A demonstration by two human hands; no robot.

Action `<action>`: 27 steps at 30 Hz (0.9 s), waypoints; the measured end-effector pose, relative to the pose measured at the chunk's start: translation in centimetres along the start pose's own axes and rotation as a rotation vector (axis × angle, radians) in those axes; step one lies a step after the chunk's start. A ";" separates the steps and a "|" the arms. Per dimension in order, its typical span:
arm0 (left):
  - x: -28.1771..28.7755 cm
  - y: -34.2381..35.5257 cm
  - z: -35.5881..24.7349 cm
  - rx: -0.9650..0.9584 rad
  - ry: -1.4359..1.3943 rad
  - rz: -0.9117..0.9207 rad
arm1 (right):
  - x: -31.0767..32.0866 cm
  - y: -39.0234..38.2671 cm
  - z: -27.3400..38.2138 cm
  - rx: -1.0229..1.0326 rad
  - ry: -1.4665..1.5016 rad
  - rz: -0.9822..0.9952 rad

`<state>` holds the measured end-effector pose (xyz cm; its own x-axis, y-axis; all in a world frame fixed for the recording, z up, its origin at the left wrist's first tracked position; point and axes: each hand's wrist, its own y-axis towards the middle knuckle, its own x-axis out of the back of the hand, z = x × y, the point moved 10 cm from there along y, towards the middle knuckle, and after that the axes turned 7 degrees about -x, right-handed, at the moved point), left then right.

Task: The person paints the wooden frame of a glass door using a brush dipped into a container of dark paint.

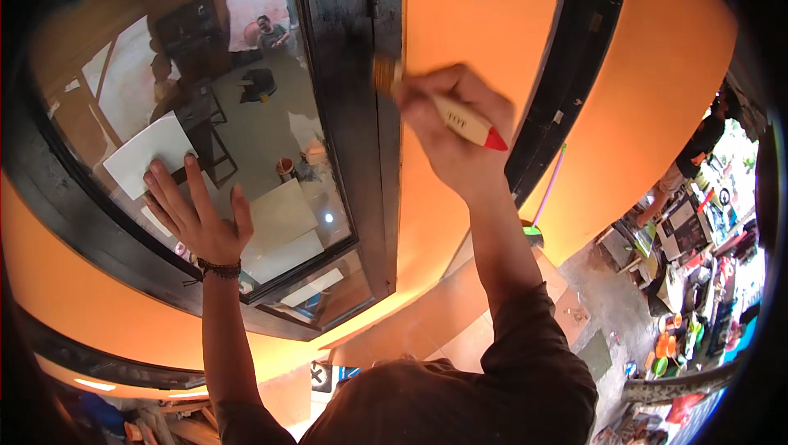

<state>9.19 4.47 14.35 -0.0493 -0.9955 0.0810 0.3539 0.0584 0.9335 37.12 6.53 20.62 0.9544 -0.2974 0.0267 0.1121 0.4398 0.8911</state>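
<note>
My right hand (460, 116) is closed around a paintbrush (460, 119) with a cream handle and a red end. Its bristles, slightly blurred, are at the dark window frame (349, 92), beside the orange wall. My left hand (197, 207) lies with its fingers spread against the window glass (238, 100). Under its fingertips shows a white rectangular sheet (148, 153); whether it is on the glass or behind it I cannot tell. A dark braided bracelet (218, 268) circles my left wrist.
Orange wall (476, 10) runs right of the window to a second dark frame (574, 67). A broom (533, 233) with a purple handle leans there. A person (698, 145) is at the far right, near piled clutter (681, 338). The glass shows furniture and another person.
</note>
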 end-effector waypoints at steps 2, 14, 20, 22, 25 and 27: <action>0.0 0.2 0.1 0.006 -0.011 0.009 | -0.1 2.0 2.2 0.125 0.043 -0.076; -0.3 -0.1 0.0 -0.003 0.032 -0.008 | -2.0 0.0 1.1 0.271 -0.166 0.071; 0.1 -0.5 0.6 -0.006 0.060 0.002 | -0.8 0.5 3.3 0.288 -0.007 -0.037; -0.1 -0.2 -0.1 -0.005 0.042 -0.006 | 1.0 2.0 4.9 0.429 0.005 -0.261; -0.5 0.1 -0.3 -0.001 0.032 -0.006 | -0.3 2.4 1.6 0.313 -0.029 -0.147; -0.2 -0.2 0.1 0.002 0.044 0.001 | -0.4 0.2 1.6 0.264 0.016 -0.103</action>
<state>9.04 4.66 14.15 -0.0076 -0.9978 0.0660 0.3521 0.0591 0.9341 36.33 5.43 21.52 0.9463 -0.3144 -0.0751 0.1343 0.1713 0.9760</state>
